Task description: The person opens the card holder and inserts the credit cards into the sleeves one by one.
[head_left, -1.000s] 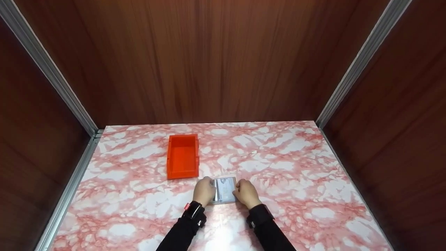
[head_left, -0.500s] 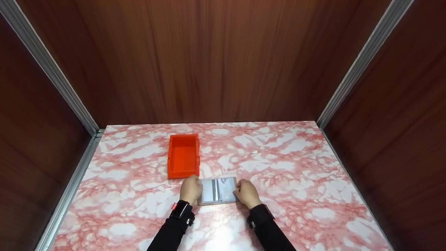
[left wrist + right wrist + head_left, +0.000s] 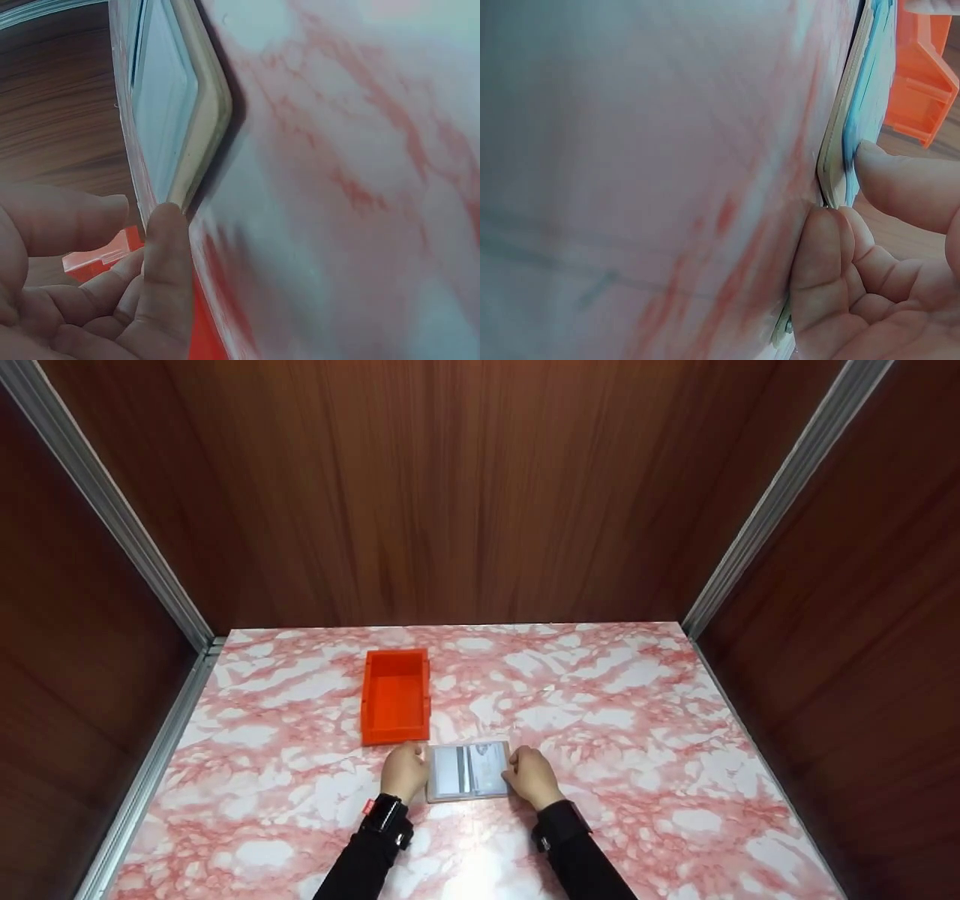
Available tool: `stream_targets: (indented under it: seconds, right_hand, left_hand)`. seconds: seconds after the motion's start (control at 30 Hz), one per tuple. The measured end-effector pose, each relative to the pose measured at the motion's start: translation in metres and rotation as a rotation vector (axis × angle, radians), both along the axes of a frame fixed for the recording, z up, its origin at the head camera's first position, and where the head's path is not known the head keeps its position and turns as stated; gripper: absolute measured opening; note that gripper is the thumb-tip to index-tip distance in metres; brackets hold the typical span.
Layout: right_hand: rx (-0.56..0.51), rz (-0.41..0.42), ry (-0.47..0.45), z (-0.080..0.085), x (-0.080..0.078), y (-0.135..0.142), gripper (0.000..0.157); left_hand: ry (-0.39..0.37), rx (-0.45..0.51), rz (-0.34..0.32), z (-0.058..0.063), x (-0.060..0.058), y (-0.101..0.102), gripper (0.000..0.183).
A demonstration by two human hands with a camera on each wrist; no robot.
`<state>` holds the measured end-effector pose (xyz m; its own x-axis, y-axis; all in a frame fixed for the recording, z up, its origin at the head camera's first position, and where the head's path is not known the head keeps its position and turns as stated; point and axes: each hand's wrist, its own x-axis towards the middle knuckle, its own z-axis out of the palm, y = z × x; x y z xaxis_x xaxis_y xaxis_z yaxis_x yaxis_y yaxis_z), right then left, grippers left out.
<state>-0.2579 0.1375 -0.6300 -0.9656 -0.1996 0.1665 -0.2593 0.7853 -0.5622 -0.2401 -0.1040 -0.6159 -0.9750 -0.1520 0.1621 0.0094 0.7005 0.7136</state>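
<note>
A card holder with a tan cover and clear plastic sleeves lies spread open on the table, with a dark and silvery strip down its middle. My left hand is at its left edge. In the left wrist view the thumb stands away from the card holder, and a fingertip is right at its corner. My right hand pinches the right edge; the right wrist view shows the thumb on the sleeves and curled fingers against the cover's edge.
An orange-red plastic bin stands just beyond my left hand, with nothing visible inside. The table has a pink and white marbled top. Brown wood-grain panels with metal corner posts wall it at the back and both sides.
My left hand has moved left, turning the card holder's left side out flat so both inner sides show. Its thumb is now off the edge. The right hand has stayed in place.
</note>
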Motion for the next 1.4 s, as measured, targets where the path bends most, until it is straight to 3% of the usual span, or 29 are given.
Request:
stream_targets:
  seconds: [0.33, 0.67, 1.1, 1.4]
  right_hand:
    - [-0.005, -0.004, -0.024, 0.0, -0.002, 0.0, 0.022]
    - [-0.012, -0.009, -0.018, -0.001, -0.001, 0.0, 0.022]
    - [-0.074, 0.036, -0.036, 0.002, 0.003, 0.006, 0.017]
    - [-0.045, -0.062, 0.04, 0.005, -0.001, 0.018, 0.015]
  left_hand:
    - [-0.027, -0.013, 0.001, -0.006, 0.001, 0.001, 0.009]
    - [-0.132, 0.03, 0.01, -0.005, -0.001, 0.001, 0.018]
    - [-0.142, 0.055, 0.022, -0.009, -0.003, 0.0, 0.021]
    - [-0.133, 0.065, 0.025, -0.004, 0.001, 0.001, 0.022]
